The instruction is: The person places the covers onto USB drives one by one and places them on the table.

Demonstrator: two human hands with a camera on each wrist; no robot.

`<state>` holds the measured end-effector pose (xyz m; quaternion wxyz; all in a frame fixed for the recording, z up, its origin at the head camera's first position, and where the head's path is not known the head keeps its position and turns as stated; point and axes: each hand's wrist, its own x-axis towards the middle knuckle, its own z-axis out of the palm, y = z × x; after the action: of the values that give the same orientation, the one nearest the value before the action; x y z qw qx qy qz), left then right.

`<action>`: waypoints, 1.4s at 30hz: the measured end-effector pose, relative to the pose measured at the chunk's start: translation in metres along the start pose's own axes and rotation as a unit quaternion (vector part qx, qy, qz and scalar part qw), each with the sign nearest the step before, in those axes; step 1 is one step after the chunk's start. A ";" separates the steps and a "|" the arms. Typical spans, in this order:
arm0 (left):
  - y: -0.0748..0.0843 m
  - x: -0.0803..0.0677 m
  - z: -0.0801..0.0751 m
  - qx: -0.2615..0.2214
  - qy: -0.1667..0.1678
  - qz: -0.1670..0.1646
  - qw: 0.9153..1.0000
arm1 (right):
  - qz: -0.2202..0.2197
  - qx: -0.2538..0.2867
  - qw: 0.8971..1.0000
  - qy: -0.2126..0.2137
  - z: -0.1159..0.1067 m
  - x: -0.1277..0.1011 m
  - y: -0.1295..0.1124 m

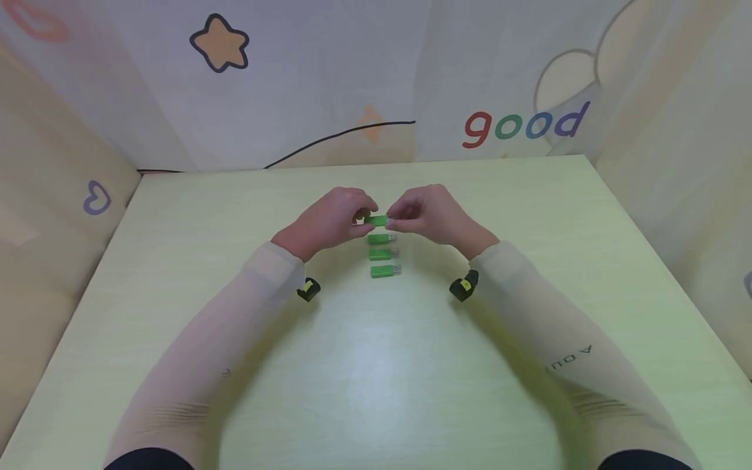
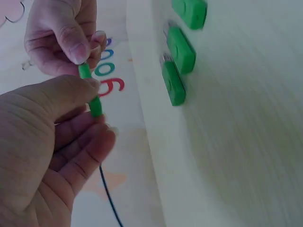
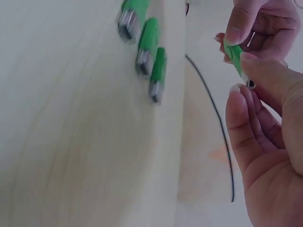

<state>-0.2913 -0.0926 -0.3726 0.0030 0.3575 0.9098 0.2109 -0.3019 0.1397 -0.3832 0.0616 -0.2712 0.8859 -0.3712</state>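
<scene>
A green USB stick (image 1: 376,220) is held up between both hands, over the far part of the table. My left hand (image 1: 335,219) pinches its green body between thumb and fingers. From the other end my right hand (image 1: 433,214) pinches it near the metal plug, thumb along the side in the right wrist view. Three more green USB sticks lie on the table in a column just nearer to me: a far one (image 1: 380,239), a middle one (image 1: 382,254) and a near one (image 1: 384,271). Their silver plugs all point right.
The pale wood-grain table (image 1: 376,365) runs up to a printed curtain (image 1: 329,78) at the back, with more curtain at both sides. A black strap device (image 1: 308,289) sits at the left wrist and another black strap device (image 1: 464,286) at the right.
</scene>
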 end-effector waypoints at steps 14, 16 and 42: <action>-0.026 0.034 0.017 -0.015 -0.075 -0.082 0.994 | 0.081 -0.057 0.994 -0.051 0.003 0.029 0.025; -0.028 0.037 0.020 -0.012 -0.079 -0.089 0.993 | 0.084 -0.069 0.992 -0.062 0.003 0.032 0.026; -0.042 0.039 0.031 0.013 -0.103 -0.088 0.991 | 0.102 -0.072 0.989 -0.085 0.017 0.043 0.036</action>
<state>-0.3427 -0.0825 -0.4110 0.1111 0.2957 0.9352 0.1602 -0.3486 0.1278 -0.4162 0.1549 -0.2133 0.9249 -0.2741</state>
